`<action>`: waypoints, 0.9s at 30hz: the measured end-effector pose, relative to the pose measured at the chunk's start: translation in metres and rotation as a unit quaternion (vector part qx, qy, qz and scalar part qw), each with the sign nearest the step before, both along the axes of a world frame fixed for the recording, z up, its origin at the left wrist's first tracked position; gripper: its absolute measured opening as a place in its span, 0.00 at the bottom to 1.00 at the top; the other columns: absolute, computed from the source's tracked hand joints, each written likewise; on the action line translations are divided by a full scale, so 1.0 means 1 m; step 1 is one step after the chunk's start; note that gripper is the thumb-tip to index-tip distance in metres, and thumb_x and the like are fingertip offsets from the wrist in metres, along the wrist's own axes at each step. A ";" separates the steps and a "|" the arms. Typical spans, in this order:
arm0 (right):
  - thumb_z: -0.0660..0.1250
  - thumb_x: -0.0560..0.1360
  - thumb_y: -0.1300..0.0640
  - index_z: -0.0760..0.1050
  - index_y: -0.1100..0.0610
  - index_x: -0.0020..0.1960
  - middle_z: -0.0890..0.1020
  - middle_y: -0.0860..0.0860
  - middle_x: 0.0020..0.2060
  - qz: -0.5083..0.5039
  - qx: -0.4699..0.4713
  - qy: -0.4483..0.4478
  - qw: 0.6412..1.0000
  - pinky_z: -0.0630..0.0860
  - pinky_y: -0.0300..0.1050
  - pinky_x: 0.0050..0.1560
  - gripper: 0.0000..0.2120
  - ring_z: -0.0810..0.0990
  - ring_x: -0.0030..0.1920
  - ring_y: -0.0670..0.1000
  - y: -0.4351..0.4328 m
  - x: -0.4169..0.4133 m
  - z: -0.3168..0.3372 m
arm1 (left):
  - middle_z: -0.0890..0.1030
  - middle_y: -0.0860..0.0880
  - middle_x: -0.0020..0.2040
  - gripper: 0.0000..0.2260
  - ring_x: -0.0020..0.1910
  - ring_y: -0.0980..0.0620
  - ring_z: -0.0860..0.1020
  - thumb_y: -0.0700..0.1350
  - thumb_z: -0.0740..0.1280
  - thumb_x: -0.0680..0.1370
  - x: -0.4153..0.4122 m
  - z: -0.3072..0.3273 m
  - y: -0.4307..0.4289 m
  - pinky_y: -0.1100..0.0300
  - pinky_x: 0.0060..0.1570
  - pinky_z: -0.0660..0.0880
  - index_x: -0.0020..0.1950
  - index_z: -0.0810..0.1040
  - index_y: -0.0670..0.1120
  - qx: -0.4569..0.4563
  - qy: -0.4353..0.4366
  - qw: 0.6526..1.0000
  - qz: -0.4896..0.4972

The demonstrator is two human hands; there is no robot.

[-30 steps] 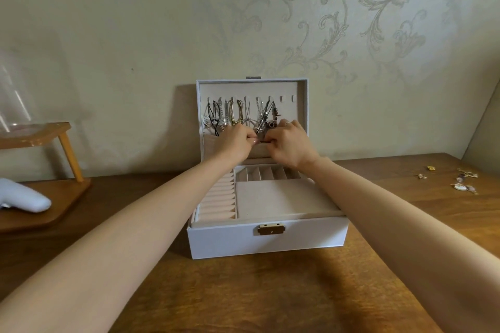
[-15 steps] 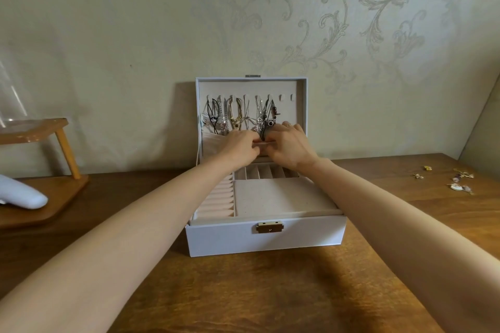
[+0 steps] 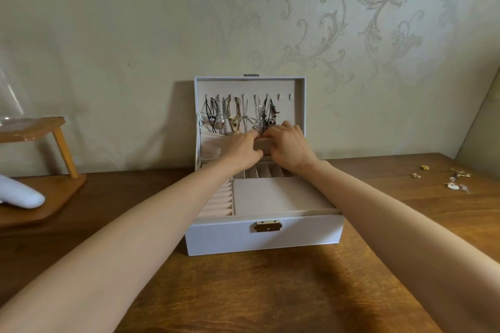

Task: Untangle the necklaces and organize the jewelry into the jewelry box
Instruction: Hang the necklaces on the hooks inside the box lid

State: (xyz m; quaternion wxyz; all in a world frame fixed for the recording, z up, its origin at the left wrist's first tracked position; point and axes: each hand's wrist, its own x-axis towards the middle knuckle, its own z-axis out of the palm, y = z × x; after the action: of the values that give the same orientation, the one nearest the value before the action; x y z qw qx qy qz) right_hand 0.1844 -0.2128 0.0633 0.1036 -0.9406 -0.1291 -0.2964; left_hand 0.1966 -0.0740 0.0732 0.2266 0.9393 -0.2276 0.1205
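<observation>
Necklaces vertical in upright lid

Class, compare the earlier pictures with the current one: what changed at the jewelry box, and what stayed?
The left hand sank slightly down the lid, uncovering more of the pendants; the right hand barely shifted. Both still pinch the pocket edge. The hanging necklaces, the open jewelry box and the loose jewelry on the table stayed put.
</observation>
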 end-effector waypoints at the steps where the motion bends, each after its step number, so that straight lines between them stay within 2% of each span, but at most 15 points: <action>1: 0.60 0.68 0.67 0.77 0.61 0.56 0.81 0.57 0.49 0.004 0.020 -0.003 1.000 0.63 0.46 0.49 0.18 0.72 0.52 0.60 0.000 -0.001 0.001 | 0.75 0.42 0.59 0.16 0.59 0.45 0.72 0.41 0.63 0.76 0.000 -0.001 0.000 0.54 0.50 0.71 0.64 0.69 0.42 -0.028 -0.003 1.000 0.004; 3: 0.59 0.67 0.70 0.77 0.63 0.55 0.80 0.60 0.48 0.010 0.070 -0.023 0.997 0.70 0.51 0.50 0.19 0.73 0.50 0.62 -0.001 -0.003 0.003 | 0.76 0.45 0.59 0.15 0.57 0.47 0.74 0.40 0.63 0.77 0.000 -0.001 -0.001 0.57 0.48 0.70 0.63 0.68 0.43 -0.087 -0.021 0.996 0.016; 5: 0.60 0.67 0.72 0.78 0.64 0.53 0.79 0.61 0.47 0.003 0.093 -0.044 0.995 0.71 0.53 0.51 0.17 0.72 0.51 0.63 -0.004 -0.007 0.005 | 0.76 0.46 0.60 0.12 0.58 0.48 0.74 0.39 0.63 0.77 -0.003 0.001 0.001 0.58 0.50 0.70 0.61 0.70 0.43 -0.114 -0.068 0.991 0.025; 9: 0.62 0.69 0.70 0.80 0.62 0.52 0.79 0.60 0.49 -0.015 0.058 -0.048 0.997 0.69 0.50 0.53 0.15 0.73 0.54 0.63 -0.012 -0.019 0.007 | 0.73 0.48 0.61 0.10 0.63 0.50 0.69 0.41 0.63 0.77 -0.011 0.005 0.009 0.62 0.51 0.64 0.58 0.73 0.45 -0.082 -0.129 0.988 0.024; 14: 0.62 0.71 0.68 0.80 0.59 0.53 0.79 0.58 0.52 -0.024 0.063 -0.022 0.997 0.65 0.44 0.55 0.14 0.72 0.57 0.59 -0.013 -0.042 0.008 | 0.75 0.49 0.56 0.04 0.59 0.51 0.71 0.42 0.63 0.78 -0.034 0.006 0.026 0.60 0.52 0.68 0.50 0.77 0.46 -0.057 -0.081 0.995 -0.017; 18: 0.64 0.71 0.67 0.81 0.58 0.51 0.79 0.58 0.49 0.010 0.072 -0.018 0.997 0.63 0.40 0.52 0.12 0.73 0.53 0.59 -0.007 -0.074 0.006 | 0.74 0.49 0.57 0.06 0.60 0.50 0.70 0.46 0.66 0.77 -0.074 0.002 0.042 0.53 0.59 0.68 0.53 0.77 0.48 -0.040 -0.045 0.997 -0.056; 20: 0.65 0.71 0.66 0.81 0.57 0.50 0.80 0.57 0.48 0.035 0.080 -0.006 0.996 0.65 0.41 0.50 0.11 0.74 0.51 0.58 -0.002 -0.095 0.005 | 0.73 0.49 0.57 0.09 0.60 0.49 0.69 0.47 0.67 0.76 -0.096 -0.001 0.050 0.51 0.60 0.68 0.54 0.76 0.48 -0.034 -0.021 0.997 -0.070; 24: 0.68 0.71 0.64 0.82 0.54 0.49 0.81 0.52 0.46 0.118 0.083 0.029 0.989 0.71 0.46 0.52 0.09 0.75 0.49 0.53 0.009 -0.149 0.006 | 0.69 0.54 0.55 0.11 0.60 0.54 0.69 0.47 0.70 0.74 -0.142 -0.008 0.072 0.56 0.60 0.67 0.55 0.75 0.50 -0.064 0.017 0.992 -0.112; 27: 0.70 0.71 0.64 0.82 0.53 0.47 0.81 0.48 0.43 0.160 0.107 0.056 0.980 0.73 0.40 0.49 0.08 0.77 0.45 0.47 0.018 -0.191 0.005 | 0.70 0.55 0.57 0.12 0.60 0.57 0.70 0.48 0.70 0.74 -0.171 -0.012 0.083 0.58 0.61 0.67 0.55 0.75 0.51 -0.061 0.031 0.989 -0.132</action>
State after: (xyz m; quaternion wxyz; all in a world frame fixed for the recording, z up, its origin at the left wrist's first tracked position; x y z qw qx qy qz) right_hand -0.0066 -0.1949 0.0679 0.2568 -0.9065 -0.2393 -0.2347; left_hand 0.0258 0.0093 0.0608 0.3042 0.8887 -0.3348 0.0743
